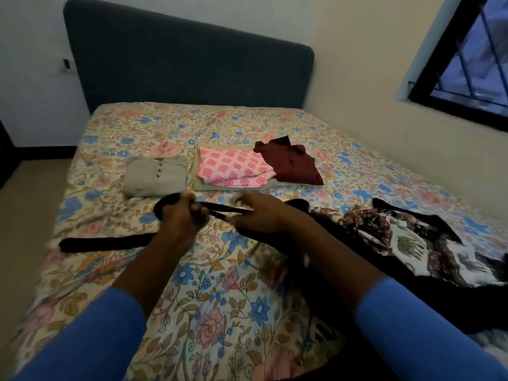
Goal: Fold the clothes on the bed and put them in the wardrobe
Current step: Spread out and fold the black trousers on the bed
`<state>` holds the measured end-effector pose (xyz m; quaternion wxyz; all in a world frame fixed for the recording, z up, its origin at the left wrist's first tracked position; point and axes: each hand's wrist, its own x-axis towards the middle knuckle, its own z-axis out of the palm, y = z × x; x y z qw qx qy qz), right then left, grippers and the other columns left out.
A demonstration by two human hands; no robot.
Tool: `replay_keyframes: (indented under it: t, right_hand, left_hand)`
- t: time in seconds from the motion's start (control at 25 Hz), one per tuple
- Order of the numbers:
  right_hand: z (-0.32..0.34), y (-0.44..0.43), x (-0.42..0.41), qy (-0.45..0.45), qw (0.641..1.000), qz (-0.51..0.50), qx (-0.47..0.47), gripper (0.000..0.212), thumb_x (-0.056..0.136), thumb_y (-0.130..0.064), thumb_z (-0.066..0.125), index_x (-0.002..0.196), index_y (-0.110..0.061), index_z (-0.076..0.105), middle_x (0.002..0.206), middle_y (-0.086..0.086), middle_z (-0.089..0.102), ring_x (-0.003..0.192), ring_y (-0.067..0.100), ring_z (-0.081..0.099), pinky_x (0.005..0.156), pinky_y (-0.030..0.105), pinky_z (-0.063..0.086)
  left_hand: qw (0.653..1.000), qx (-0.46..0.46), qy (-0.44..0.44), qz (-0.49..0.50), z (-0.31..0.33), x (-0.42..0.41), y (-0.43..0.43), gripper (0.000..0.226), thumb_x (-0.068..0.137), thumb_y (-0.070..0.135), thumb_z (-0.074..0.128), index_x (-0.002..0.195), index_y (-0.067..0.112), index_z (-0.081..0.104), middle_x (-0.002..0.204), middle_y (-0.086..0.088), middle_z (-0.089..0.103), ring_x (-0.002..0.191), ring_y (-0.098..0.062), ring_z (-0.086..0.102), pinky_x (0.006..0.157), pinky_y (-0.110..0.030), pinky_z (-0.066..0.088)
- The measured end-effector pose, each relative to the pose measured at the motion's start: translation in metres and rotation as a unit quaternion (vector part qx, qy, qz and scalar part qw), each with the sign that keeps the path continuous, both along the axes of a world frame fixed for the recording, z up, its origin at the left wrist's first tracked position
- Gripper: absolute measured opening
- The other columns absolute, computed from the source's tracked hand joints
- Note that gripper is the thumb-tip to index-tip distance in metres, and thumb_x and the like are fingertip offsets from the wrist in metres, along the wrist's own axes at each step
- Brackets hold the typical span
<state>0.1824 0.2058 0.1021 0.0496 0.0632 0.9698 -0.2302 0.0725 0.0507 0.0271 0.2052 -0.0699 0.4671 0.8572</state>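
A long black garment (104, 242) lies across the flowered bed sheet (220, 298); part of it is stretched taut between my hands. My left hand (182, 217) grips one bunched end of it above the bed. My right hand (258, 215) pinches the black strip a little to the right. More black fabric trails under my right forearm. Beyond my hands lie a folded grey buttoned garment (156, 174), a folded pink patterned garment (233, 167) and a dark red shirt (294, 163).
An unfolded black, white and floral patterned garment (406, 240) is spread at the right side of the bed. A dark padded headboard (189, 64) stands at the far end. A barred window (472, 59) is in the right wall. Floor shows to the left of the bed.
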Motion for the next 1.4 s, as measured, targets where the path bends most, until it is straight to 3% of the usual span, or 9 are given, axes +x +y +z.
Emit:
replay_keyframes:
  t: [0.12, 0.24, 0.32, 0.52, 0.68, 0.88, 1.04, 1.24, 1.4]
  right_hand:
    - [-0.055, 0.067, 0.058, -0.113, 0.979, -0.067, 0.157, 0.091, 0.07, -0.074, 0.071, 0.145, -0.028, 0.048, 0.134, 0.004, 0.057, 0.121, 0.026, 0.057, 0.099, 0.049, 0.051]
    - [-0.072, 0.065, 0.063, -0.081, 0.991, -0.107, 0.023, 0.051, 0.088, -0.062, 0.07, 0.116, -0.02, 0.068, 0.111, 0.0, 0.067, 0.101, 0.018, 0.065, 0.083, 0.034, 0.053]
    - [-0.075, 0.063, 0.049, -0.002, 0.988, -0.148, -0.05, 0.045, 0.091, -0.059, 0.068, 0.105, -0.016, 0.069, 0.104, 0.003, 0.065, 0.092, 0.017, 0.065, 0.077, 0.032, 0.05]
    - [-0.084, 0.065, 0.028, -0.028, 0.966, -0.21, 0.147, 0.077, 0.087, -0.048, 0.074, 0.147, -0.015, 0.039, 0.151, 0.021, 0.032, 0.141, 0.04, 0.032, 0.102, 0.051, 0.047]
    - [-0.089, 0.072, 0.019, 0.035, 0.956, -0.278, -0.087, 0.062, 0.087, -0.018, 0.076, 0.138, -0.01, 0.041, 0.121, 0.017, 0.06, 0.108, 0.035, 0.064, 0.073, 0.037, 0.05]
    - [-0.064, 0.067, 0.011, 0.109, 0.846, -0.233, -0.467, 0.036, 0.093, 0.011, 0.051, 0.114, -0.013, 0.068, 0.114, 0.016, 0.07, 0.092, 0.026, 0.072, 0.058, 0.027, 0.057]
    - [-0.052, 0.067, 0.006, 0.17, 0.829, -0.144, -0.513, 0.028, 0.1, 0.002, 0.055, 0.114, -0.016, 0.07, 0.114, 0.009, 0.073, 0.099, 0.021, 0.074, 0.075, 0.029, 0.059]
    - [-0.04, 0.063, 0.012, 0.143, 0.961, -0.101, -0.216, 0.069, 0.086, -0.01, 0.076, 0.141, -0.027, 0.038, 0.116, 0.005, 0.062, 0.096, 0.023, 0.07, 0.073, 0.034, 0.058]
    - [-0.023, 0.052, 0.027, 0.131, 0.98, -0.151, 0.023, 0.064, 0.084, -0.018, 0.07, 0.139, -0.021, 0.037, 0.116, 0.011, 0.057, 0.103, 0.034, 0.062, 0.073, 0.039, 0.047]
  left_hand:
    - [0.993, 0.025, -0.101, 0.064, 0.004, -0.015, -0.009, 0.032, 0.111, 0.025, 0.043, 0.081, 0.015, 0.053, 0.047, 0.006, 0.046, 0.041, -0.008, 0.049, 0.049, -0.022, 0.047]
    - [0.982, -0.143, -0.105, -0.061, -0.023, 0.006, -0.016, 0.016, 0.105, 0.015, 0.054, 0.091, 0.008, 0.058, 0.062, -0.001, 0.055, 0.043, -0.009, 0.054, 0.052, -0.025, 0.049]
    - [0.955, -0.274, -0.06, -0.099, -0.042, 0.021, -0.027, 0.014, 0.101, 0.017, 0.063, 0.106, 0.005, 0.059, 0.082, -0.01, 0.062, 0.062, -0.017, 0.061, 0.056, -0.031, 0.05]
    - [0.839, -0.499, 0.167, 0.138, -0.066, 0.057, -0.043, 0.058, 0.091, 0.023, 0.076, 0.139, 0.017, 0.044, 0.132, -0.004, 0.049, 0.102, -0.019, 0.06, 0.075, -0.032, 0.053]
    - [0.778, -0.49, 0.391, 0.039, -0.056, 0.062, 0.006, 0.043, 0.091, 0.016, 0.073, 0.13, 0.024, 0.057, 0.134, -0.002, 0.053, 0.115, -0.015, 0.058, 0.094, -0.033, 0.052]
    - [0.721, -0.455, 0.481, -0.202, -0.016, 0.028, 0.061, 0.089, 0.084, 0.009, 0.076, 0.158, 0.029, 0.032, 0.159, -0.001, 0.04, 0.142, -0.016, 0.043, 0.11, -0.034, 0.041]
    - [0.669, -0.396, 0.561, -0.284, 0.034, 0.006, 0.089, 0.06, 0.086, 0.006, 0.074, 0.14, 0.025, 0.056, 0.115, 0.001, 0.071, 0.091, -0.011, 0.072, 0.076, -0.034, 0.06]
    - [0.611, -0.508, 0.586, -0.162, 0.081, -0.006, 0.078, 0.027, 0.083, 0.012, 0.08, 0.107, 0.021, 0.073, 0.089, 0.006, 0.07, 0.08, -0.006, 0.065, 0.075, -0.033, 0.057]
    - [0.609, -0.568, 0.553, -0.019, 0.132, -0.027, 0.029, 0.034, 0.075, 0.0, 0.072, 0.103, 0.02, 0.074, 0.103, -0.001, 0.072, 0.096, -0.019, 0.066, 0.084, -0.032, 0.054]
